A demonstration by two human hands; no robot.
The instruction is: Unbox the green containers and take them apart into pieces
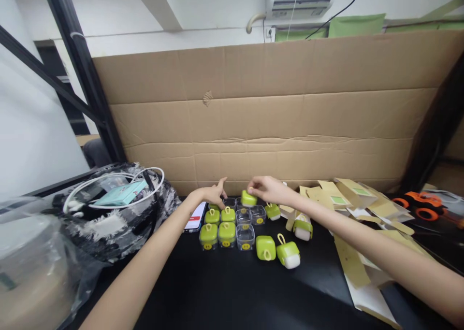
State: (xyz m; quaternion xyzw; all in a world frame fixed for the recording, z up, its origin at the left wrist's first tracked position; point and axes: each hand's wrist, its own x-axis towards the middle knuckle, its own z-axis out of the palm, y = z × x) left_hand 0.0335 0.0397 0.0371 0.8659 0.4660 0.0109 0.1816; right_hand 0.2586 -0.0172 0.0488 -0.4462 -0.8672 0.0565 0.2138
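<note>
Holding a green case (248, 199) in the right hand (270, 189), pinched between thumb and bent fingers at the back of a cluster of clear boxes (245, 238); impossible to tell whether touching a box there or just above. Reaching with the left hand (213, 194) over the back left of the same cluster, with fingers spread well open, one pointed toward the upright cardboard panel (271, 117) and others lowered near the boxed cases (227, 231); not visibly gripping anything, though too hidden at the lowered fingertips to judge contact. Grouped in the left part of the cluster, topped with pale loops and, at the front, marked with round yellow labels. Lying loose to the right of the boxes on the black table (217, 291), near the right forearm, with white showing on some: more green cases (266, 248). Placed just left of the boxes: a phone (195, 218). Spread farther right, partly under the right forearm: opened cartons (355, 197), with an orange toy car (422, 204) beyond. Heaped at the left: a black-and-white cloth (108, 226) bearing a white cable (162, 185) and a teal box (122, 193), beside a plastic bag (32, 272).
</note>
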